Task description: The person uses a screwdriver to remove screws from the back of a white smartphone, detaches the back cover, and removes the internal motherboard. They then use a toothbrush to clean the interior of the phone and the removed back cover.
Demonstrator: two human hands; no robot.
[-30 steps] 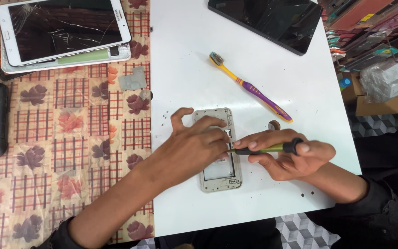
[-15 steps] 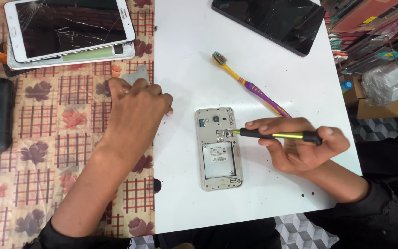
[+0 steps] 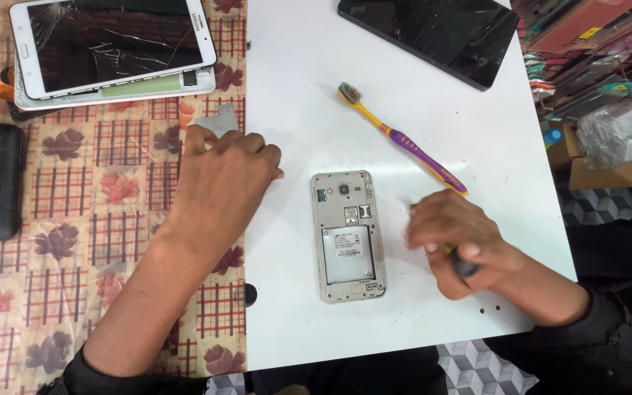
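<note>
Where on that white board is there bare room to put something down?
Bare white board lies left of the yellow-and-purple toothbrush and along the near edge below the opened beige phone. It is crowded between the phone and the right hand.

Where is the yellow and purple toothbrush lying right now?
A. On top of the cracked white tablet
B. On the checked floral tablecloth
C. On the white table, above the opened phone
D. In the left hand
C: the yellow and purple toothbrush lies diagonally on the white table, above the opened backless phone, held by neither hand.
</note>
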